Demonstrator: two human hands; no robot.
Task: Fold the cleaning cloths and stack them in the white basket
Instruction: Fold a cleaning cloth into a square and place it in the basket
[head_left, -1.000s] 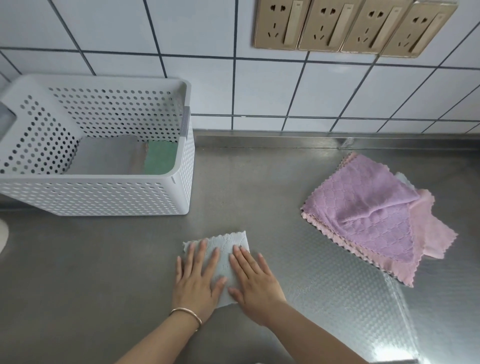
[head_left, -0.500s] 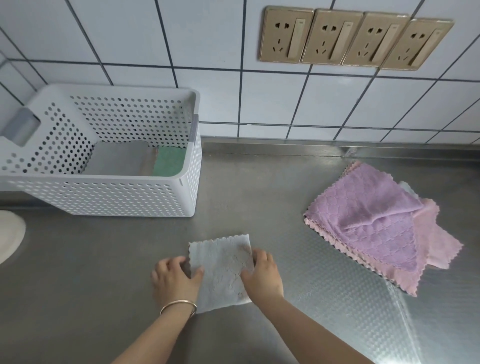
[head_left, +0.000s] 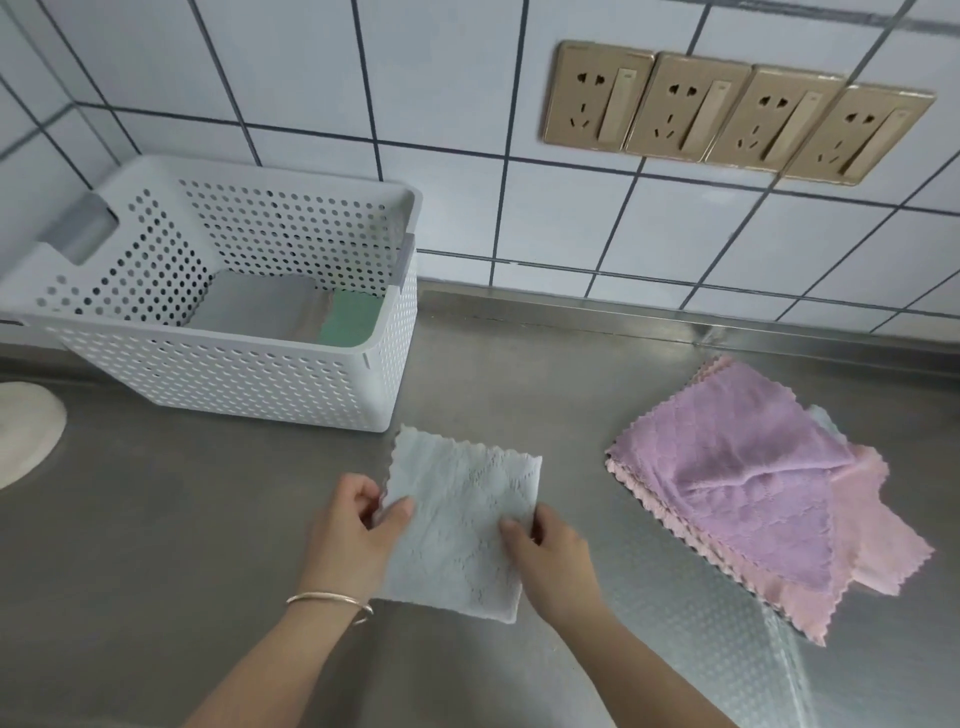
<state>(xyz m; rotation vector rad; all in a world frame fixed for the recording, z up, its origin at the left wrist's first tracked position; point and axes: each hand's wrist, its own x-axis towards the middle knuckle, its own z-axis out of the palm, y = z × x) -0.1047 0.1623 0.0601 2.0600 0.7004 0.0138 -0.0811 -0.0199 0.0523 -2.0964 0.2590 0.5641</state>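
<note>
Steel counter (head_left: 519, 364): runs under a tiled wall w/ four gold sockets (head_left: 737, 114); all task items are set on it.

White basket (head_left: 249, 364): perforated, positioned at far left against the wall. A green folded cloth (head_left: 350, 322) is seen inside at the right end of the floor; a grey flat layer lies beside it, identity cannot be determined. Stack judged barely started.

Unfolded pile (head_left: 743, 488): purple cloth on top, pink cloths beneath, a pale edge showing at the back. Located right of centre, well apart from the basket. Count not determinable; several cloths judged outstanding.

Pale blue cloth (head_left: 462, 519): folded to a small square, located near-centre, between basket and pile, just in front of the basket's near corner. Its near edge appears raised off the counter, but this cannot be confirmed.

Left hand (head_left: 353, 535): bangle at wrist. Cloth's left edge is pinched, thumb on top, fingers curled beneath.

Right hand (head_left: 550, 551): right edge is pinched likewise, thumb on top.

Change noted: 1.0 s ago both palms were laid flat on the cloth, pressing the fold. 0.5 s ago fingers were curled in at both side edges. Now both edges are gripped. Cloth footprint is unchanged, so no further fold was made.

Assessment: folding of this cloth judged complete; step in hand is pick-up and transfer to the basket. Risk: fold may fall open if one edge is lifted ahead of the other.
</note>
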